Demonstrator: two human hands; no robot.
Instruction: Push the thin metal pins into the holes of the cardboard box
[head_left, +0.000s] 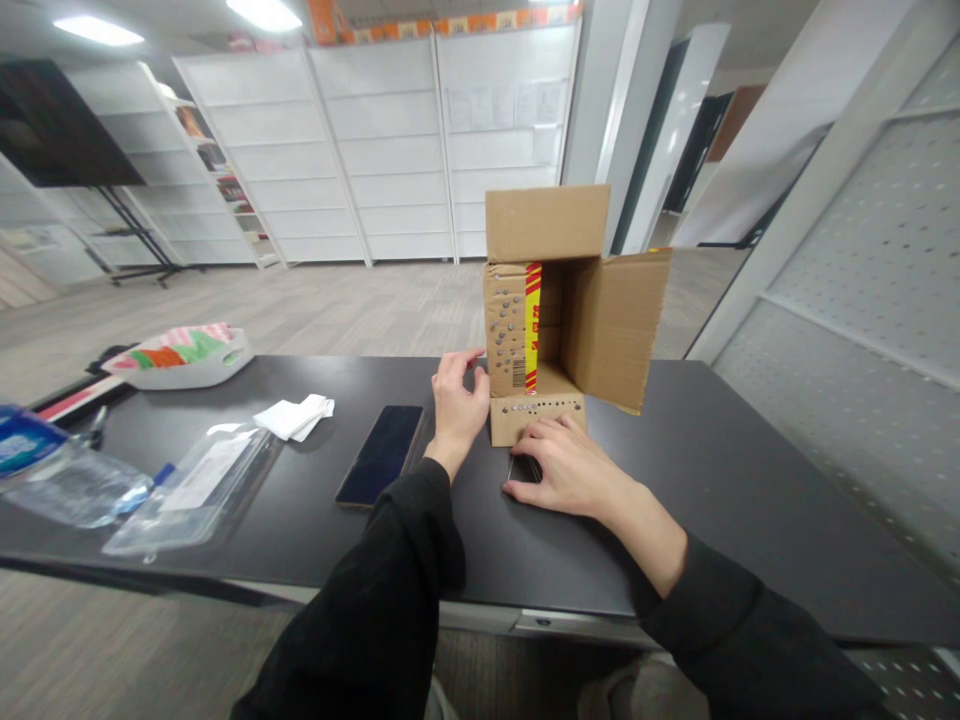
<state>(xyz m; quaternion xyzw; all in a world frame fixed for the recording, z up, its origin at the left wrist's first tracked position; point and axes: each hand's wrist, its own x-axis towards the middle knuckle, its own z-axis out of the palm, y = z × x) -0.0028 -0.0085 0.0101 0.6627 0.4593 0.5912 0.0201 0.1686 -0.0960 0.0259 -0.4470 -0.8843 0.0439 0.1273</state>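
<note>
An open cardboard box (619,325) stands on its side on the dark table, its opening facing me and its flaps spread. Small round metal pieces dot the left flap (504,325), beside a yellow and red tape strip (533,325). More of them and a row of holes mark the bottom flap (510,430), which hangs toward me. My left hand (459,395) is at the box's left side, fingers curved and apart, with nothing visible in them. In front of the bottom flap, my right hand (570,465) is curled, thumb and fingers around something thin that I cannot make out.
A dark phone (381,455) lies left of my left arm. Farther left are folded white tissues (295,416), a clear plastic pouch (199,490), a plastic bottle (75,485) and a white basket (195,372) with colourful cloth. A perforated panel (862,330) borders the table's right side.
</note>
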